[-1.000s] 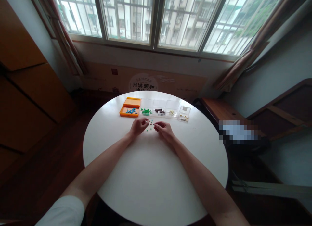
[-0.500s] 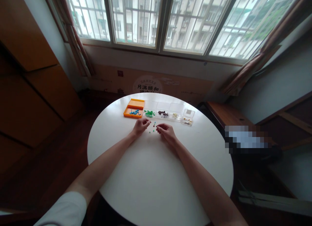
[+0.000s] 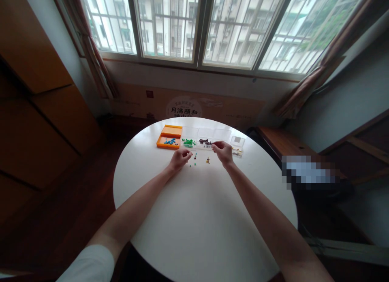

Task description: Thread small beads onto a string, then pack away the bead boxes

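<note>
My left hand (image 3: pixel 180 160) rests on the white table with thumb and fingers pinched together; whatever they hold is too small to make out. Just right of its fingertips lie a few tiny loose pieces (image 3: pixel 195 157), blue, dark and green. My right hand (image 3: pixel 223 153) is over the front of the clear boxes, its fingertips closed beside the dark brown pieces (image 3: pixel 205 142). Whether a piece is between them is hidden. A small yellow and dark cluster (image 3: pixel 208 161) sits on the table between my hands.
An open orange box (image 3: pixel 159 145) with blue pieces (image 3: pixel 170 141) stands at the left of the row. Green pieces (image 3: pixel 189 142) fill the clear compartment beside it. A smaller clear box (image 3: pixel 238 141) with yellow bits ends the row. The round white table (image 3: pixel 200 217) has a curved edge.
My right hand has moved up and right, from the loose pieces to the clear boxes. The yellow and dark cluster now shows on the table. My left hand stays pinched in nearly the same place.
</note>
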`<state>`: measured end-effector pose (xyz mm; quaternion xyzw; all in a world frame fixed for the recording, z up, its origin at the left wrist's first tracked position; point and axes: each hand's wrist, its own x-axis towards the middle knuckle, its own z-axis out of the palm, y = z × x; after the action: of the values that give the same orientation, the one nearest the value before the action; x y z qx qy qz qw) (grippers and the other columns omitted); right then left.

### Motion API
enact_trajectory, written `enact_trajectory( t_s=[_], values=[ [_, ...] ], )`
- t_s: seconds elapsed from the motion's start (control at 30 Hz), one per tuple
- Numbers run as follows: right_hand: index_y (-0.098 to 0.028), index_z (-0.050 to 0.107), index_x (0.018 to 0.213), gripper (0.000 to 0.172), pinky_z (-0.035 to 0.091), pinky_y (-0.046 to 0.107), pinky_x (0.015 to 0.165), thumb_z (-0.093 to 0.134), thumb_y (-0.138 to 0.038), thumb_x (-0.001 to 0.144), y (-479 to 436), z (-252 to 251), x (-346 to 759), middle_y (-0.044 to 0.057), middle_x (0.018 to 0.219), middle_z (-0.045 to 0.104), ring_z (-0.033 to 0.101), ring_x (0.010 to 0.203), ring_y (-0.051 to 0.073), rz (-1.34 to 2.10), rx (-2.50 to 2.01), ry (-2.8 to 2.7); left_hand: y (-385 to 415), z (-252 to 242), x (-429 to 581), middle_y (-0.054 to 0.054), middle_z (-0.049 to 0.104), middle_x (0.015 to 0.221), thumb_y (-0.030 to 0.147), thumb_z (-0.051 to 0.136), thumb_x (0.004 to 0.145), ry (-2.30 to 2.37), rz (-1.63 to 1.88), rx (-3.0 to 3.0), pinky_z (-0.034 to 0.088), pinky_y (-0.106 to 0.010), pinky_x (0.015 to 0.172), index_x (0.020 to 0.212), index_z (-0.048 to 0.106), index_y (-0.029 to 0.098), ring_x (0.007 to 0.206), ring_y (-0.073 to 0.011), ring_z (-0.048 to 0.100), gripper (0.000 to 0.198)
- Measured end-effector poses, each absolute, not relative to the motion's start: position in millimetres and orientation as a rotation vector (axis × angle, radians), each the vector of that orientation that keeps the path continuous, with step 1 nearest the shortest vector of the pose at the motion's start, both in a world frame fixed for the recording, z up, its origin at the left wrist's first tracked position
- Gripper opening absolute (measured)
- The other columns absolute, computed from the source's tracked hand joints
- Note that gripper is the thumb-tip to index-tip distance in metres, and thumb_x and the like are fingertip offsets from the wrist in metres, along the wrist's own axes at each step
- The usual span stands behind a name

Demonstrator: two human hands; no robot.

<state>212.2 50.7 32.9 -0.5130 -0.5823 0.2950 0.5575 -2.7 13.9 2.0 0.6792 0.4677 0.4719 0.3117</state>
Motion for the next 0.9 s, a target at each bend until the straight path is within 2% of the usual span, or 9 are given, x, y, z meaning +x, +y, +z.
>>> enact_trajectory(
  t_s=[0.07, 0.2, 0.4, 0.5, 0.6, 0.7, 0.9],
  values=[
    [-0.013, 0.066, 0.076, 0.021, 0.05, 0.035, 0.064, 0.065, -0.03, 0.063, 70, 35, 213, 0.007, 0.068, 0.066, 0.061, 0.065, 0.019, 0.564, -1.279, -1.414, 13, 1, -3, 0.004, 0.05, 0.046, 0.03, 0.052, 0.079, 1.228, 1.255, 1.789, 0.037, -0.018, 0.045, 0.074, 0.065, 0.011, 0.042, -0.0066, 0.047, 0.024],
    [-0.013, 0.066, 0.086, 0.025, 0.05, 0.037, 0.071, 0.063, -0.024, 0.064, 82, 34, 205, 0.008, 0.074, 0.068, 0.062, 0.071, 0.02, 0.537, -1.378, -1.426, 11, 4, -3, 0.004, 0.05, 0.046, 0.033, 0.053, 0.078, 1.219, 1.255, 1.771, 0.037, -0.018, 0.044, 0.074, 0.065, 0.011, 0.041, -0.0068, 0.047, 0.025],
    [-0.015, 0.066, 0.088, 0.021, 0.049, 0.035, 0.069, 0.051, -0.018, 0.074, 36, 17, 189, 0.009, 0.085, 0.066, 0.059, 0.07, 0.018, 0.46, -1.242, -1.67, 8, 7, -2, 0.004, 0.05, 0.045, 0.031, 0.052, 0.078, 1.252, 1.245, 1.769, 0.037, -0.018, 0.044, 0.075, 0.065, 0.011, 0.041, -0.0073, 0.047, 0.024],
    [-0.016, 0.067, 0.088, 0.022, 0.046, 0.036, 0.076, 0.048, -0.014, 0.077, 15, 7, 185, 0.009, 0.086, 0.062, 0.057, 0.078, 0.02, 0.293, -1.196, -1.84, 8, 6, -2, 0.004, 0.05, 0.045, 0.031, 0.053, 0.078, 1.241, 1.247, 1.76, 0.036, -0.018, 0.043, 0.075, 0.065, 0.011, 0.04, -0.0067, 0.046, 0.024],
    [-0.019, 0.068, 0.094, 0.024, 0.041, 0.039, 0.085, 0.049, -0.014, 0.08, 1, 3, 182, 0.01, 0.095, 0.06, 0.052, 0.092, 0.023, 0.105, -1.225, -1.99, 8, 5, -1, 0.004, 0.05, 0.046, 0.032, 0.053, 0.078, 1.22, 1.239, 1.754, 0.036, -0.017, 0.042, 0.074, 0.065, 0.01, 0.04, -0.0063, 0.046, 0.025],
    [-0.026, 0.066, 0.104, 0.029, 0.037, 0.04, 0.087, 0.05, -0.016, 0.082, -7, 4, 179, 0.008, 0.107, 0.056, 0.046, 0.101, 0.025, 0.005, -1.254, -2.138, 9, 5, -1, 0.003, 0.051, 0.047, 0.033, 0.054, 0.077, 1.21, 1.223, 1.752, 0.035, -0.017, 0.042, 0.074, 0.065, 0.01, 0.041, -0.0065, 0.047, 0.025],
    [-0.03, 0.065, 0.108, 0.029, 0.033, 0.041, 0.088, 0.051, -0.021, 0.084, -13, 7, 175, 0.008, 0.111, 0.055, 0.039, 0.105, 0.027, -0.042, -1.279, -2.265, 9, 6, 0, 0.004, 0.051, 0.046, 0.031, 0.054, 0.077, 1.222, 1.234, 1.712, 0.035, -0.017, 0.041, 0.075, 0.066, 0.01, 0.04, -0.0062, 0.046, 0.024]
  ],
)
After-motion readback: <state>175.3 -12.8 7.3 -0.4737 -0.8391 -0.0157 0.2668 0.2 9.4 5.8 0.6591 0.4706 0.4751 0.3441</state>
